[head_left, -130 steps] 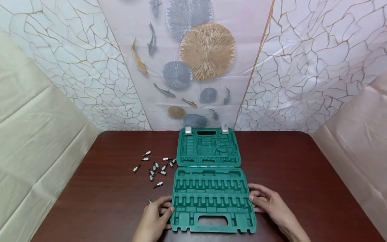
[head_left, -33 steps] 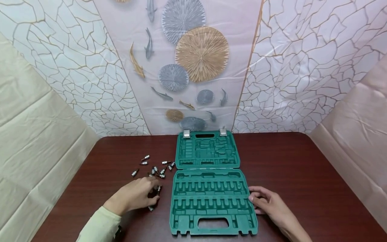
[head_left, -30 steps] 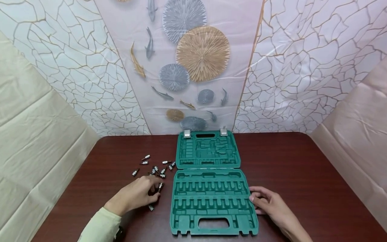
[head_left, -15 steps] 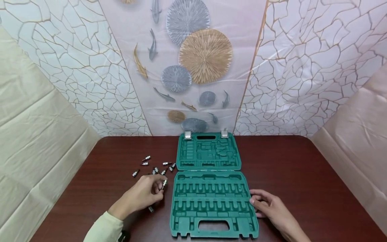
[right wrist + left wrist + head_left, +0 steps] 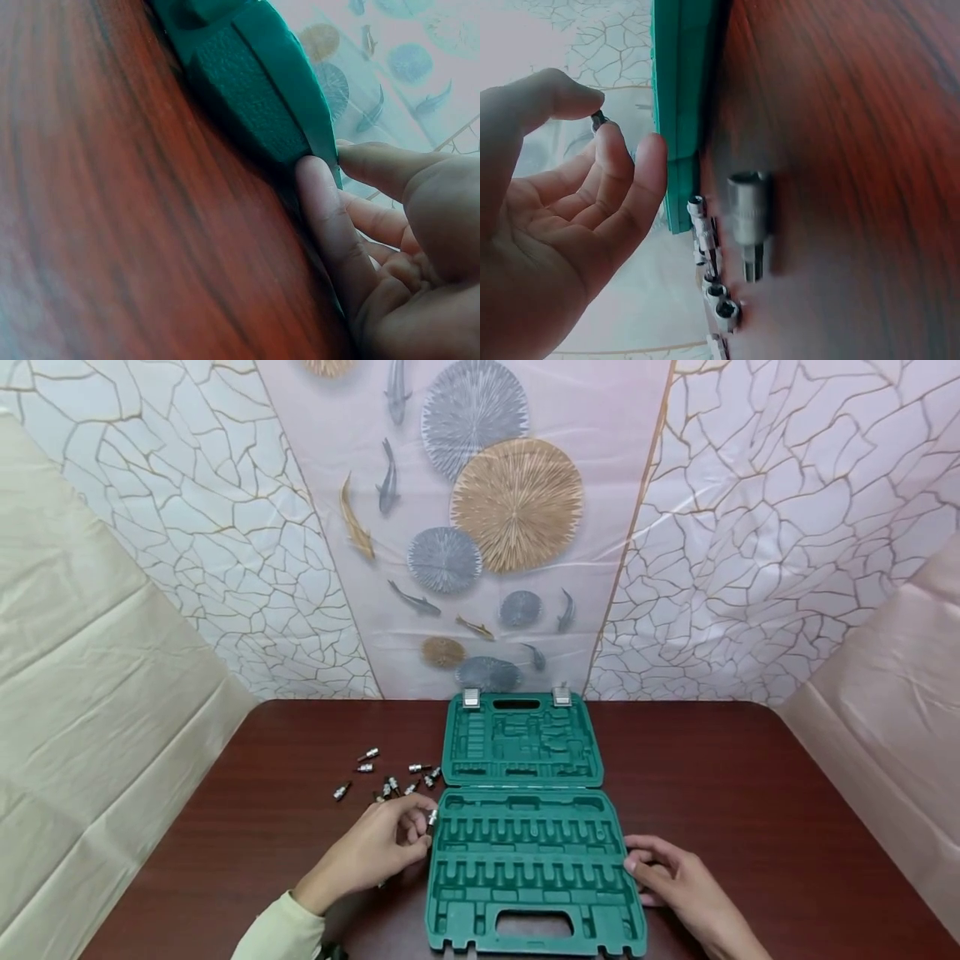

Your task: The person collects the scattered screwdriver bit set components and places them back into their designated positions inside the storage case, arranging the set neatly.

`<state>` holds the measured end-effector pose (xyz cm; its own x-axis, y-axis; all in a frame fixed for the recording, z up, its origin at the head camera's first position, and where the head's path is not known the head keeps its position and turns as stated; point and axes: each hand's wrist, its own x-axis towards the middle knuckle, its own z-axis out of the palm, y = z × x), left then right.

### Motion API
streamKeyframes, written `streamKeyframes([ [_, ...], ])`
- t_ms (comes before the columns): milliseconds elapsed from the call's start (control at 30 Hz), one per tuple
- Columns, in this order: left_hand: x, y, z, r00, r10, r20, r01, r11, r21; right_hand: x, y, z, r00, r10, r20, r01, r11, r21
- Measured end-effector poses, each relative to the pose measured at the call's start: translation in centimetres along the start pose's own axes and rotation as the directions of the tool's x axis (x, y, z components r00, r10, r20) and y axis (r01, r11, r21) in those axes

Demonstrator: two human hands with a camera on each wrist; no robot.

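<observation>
A green tool case lies unfolded on the table, its moulded slots bare. At its left edge my left hand pinches a small silver bit socket between thumb and fingertips. From the left wrist camera, only the dark tip of that bit socket shows between the fingers; another bit socket lies on the table below the hand. My right hand grips the right edge of the case. In the right wrist view its fingers lie against the case's side wall.
Several more bit sockets are scattered on the dark red wooden table, left of the case. The raised lid with two metal latches stands toward the patterned backdrop. Pale cloth walls flank the table.
My left hand has left the case's left edge, taken a bit socket from the table and carried it rightward to the case. The right hand keeps its place on the right edge.
</observation>
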<state>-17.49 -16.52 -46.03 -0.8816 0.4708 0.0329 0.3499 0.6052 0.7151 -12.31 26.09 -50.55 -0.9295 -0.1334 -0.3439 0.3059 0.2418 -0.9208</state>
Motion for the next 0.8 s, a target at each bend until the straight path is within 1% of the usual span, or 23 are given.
streamKeyframes([
  [133, 0.3, 0.2, 0.3, 1.000, 0.013, 0.020, -0.014, 1.000, 0.010, 0.0, 0.1, 0.0, 1.000, 0.002, -0.007, -0.002, 1.000, -0.001],
  [300, 0.5, 0.6, 0.9, 0.999, 0.008, 0.041, -0.009, 0.999, 0.033, 0.2, 0.2, -0.1, 1.000, 0.002, 0.014, -0.002, 1.000, 0.004],
  [400, 0.7, 0.9, 1.3, 0.999, 0.007, 0.040, -0.010, 0.997, 0.074, 0.2, 0.3, -0.2, 1.000, -0.005, 0.025, 0.005, 1.000, 0.003],
  [467, 0.9, 1.0, 1.5, 0.999, 0.013, 0.033, -0.017, 0.992, 0.124, 0.3, 0.3, -0.2, 1.000, -0.008, 0.030, 0.008, 1.000, 0.003],
  [567, 1.0, 1.2, 1.8, 0.999, 0.028, 0.020, -0.032, 0.973, 0.227, 0.2, 0.3, -0.2, 1.000, -0.008, 0.026, 0.008, 1.000, 0.000],
  [667, 1.2, 1.4, 2.1, 0.998, 0.060, 0.017, -0.062, 0.941, 0.331, 0.2, 0.4, -0.1, 1.000, -0.011, 0.022, 0.011, 1.000, -0.001],
  [733, 1.2, 1.4, 2.3, 0.996, 0.083, 0.021, -0.085, 0.923, 0.375, 0.2, 0.4, -0.2, 1.000, -0.011, 0.021, 0.011, 1.000, -0.001],
  [800, 1.2, 1.5, 2.4, 0.995, 0.100, 0.025, -0.102, 0.915, 0.391, 0.1, 0.4, -0.2, 1.000, -0.012, 0.020, 0.012, 1.000, -0.001],
])
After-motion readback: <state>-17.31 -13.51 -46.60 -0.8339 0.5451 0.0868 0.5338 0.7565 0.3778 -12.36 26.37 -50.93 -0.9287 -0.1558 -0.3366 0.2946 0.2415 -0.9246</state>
